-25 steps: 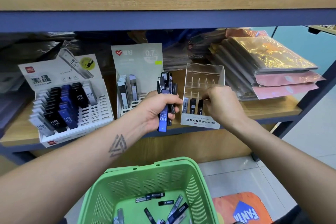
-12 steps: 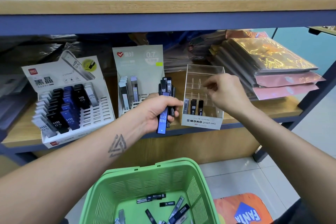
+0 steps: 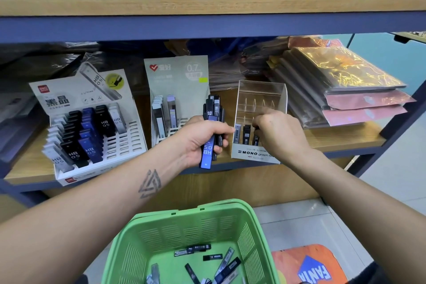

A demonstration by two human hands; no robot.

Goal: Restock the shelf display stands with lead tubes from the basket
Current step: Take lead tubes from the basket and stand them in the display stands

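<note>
On the shelf point(image 3: 345, 138) I see three display stands in a row: tiered stand point(image 3: 96, 136) left, cardboard stand point(image 3: 177, 90) middle, clear stand point(image 3: 260, 99) right. Stacked packets point(image 3: 345, 90) lie right of the clear stand. My left hand point(image 3: 198, 138) grips a bundle of tubes point(image 3: 213, 127) before the middle stand; my right hand point(image 3: 279, 136) sits at the clear stand's front row. The basket point(image 3: 191, 237) sits below, nearer me, loose tubes point(image 3: 221, 267) inside.

Left hand point(image 3: 200, 137) grips lead tubes point(image 3: 211, 130) (upright bundle).
</note>
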